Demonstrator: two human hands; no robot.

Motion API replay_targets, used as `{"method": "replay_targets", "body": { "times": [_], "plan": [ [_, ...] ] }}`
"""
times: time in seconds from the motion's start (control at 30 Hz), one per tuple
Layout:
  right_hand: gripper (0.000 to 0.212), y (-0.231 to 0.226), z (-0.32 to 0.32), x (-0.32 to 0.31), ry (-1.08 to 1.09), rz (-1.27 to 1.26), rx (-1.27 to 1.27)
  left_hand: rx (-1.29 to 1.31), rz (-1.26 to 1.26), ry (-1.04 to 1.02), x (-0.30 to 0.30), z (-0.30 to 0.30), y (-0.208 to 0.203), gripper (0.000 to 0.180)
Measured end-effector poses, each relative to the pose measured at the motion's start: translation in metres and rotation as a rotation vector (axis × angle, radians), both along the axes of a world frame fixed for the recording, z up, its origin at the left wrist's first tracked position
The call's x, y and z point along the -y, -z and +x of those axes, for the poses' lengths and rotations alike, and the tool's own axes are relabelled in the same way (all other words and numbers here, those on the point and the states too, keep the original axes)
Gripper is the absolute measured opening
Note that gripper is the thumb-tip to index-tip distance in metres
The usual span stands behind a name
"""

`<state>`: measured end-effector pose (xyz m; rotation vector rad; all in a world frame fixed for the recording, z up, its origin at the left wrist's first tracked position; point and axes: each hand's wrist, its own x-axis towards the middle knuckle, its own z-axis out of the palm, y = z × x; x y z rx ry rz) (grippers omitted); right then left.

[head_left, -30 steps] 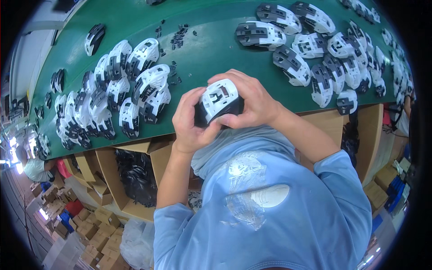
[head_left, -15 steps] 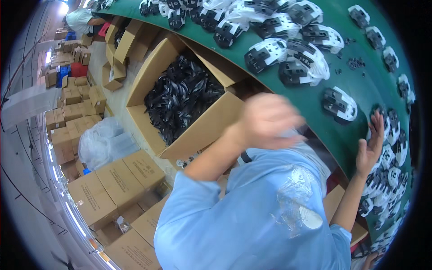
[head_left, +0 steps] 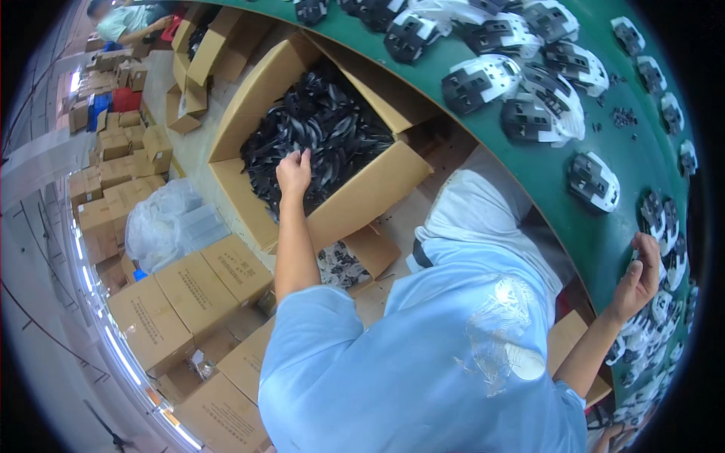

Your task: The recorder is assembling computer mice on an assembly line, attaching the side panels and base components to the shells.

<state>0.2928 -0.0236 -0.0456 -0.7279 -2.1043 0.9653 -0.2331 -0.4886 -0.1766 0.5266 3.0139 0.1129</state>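
My left hand (head_left: 293,174) reaches over a cardboard box (head_left: 370,195) on my left, at the near part of a heap of black curved plastic pieces (head_left: 325,124). Its fingers are curled and the thumb points up; whatever they grip is hidden. My right hand (head_left: 637,281) is raised at the table's right side, fingers loosely bent and thumb apart, with nothing seen in it. Beside it lie several black-and-white plastic shells (head_left: 663,219). A single black-and-white shell (head_left: 593,181) sits on the green table (head_left: 544,170) between the hands.
More shells (head_left: 540,102) crowd the table's far side, near small dark parts (head_left: 624,117). Stacked cartons (head_left: 158,309) and a clear plastic bag (head_left: 170,226) stand at left. A smaller box (head_left: 370,253) is below the large one. Another person (head_left: 124,23) is at the far left.
My left hand has swung left from in front of my body to the box of black pieces. My right hand has dropped slightly and its fingers have bent. The view has shifted slightly.
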Motion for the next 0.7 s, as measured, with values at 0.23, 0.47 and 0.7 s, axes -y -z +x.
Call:
{"method": "replay_targets", "body": {
  "times": [0.23,0.47,0.7],
  "plan": [
    [0.039,-0.038,-0.148,0.07,-0.479,-0.237,0.03,0.789,0.983,0.342,-0.178,0.152,-0.145,0.029],
    [0.039,-0.017,-0.116,0.1,-0.298,-0.412,-0.489,1.236,1.053,0.987,-0.284,0.248,-0.141,0.017],
    [0.029,0.01,-0.015,0.07,0.036,-0.268,-0.565,0.898,0.496,1.754,-0.389,0.27,-0.185,0.069]
  ]
}}
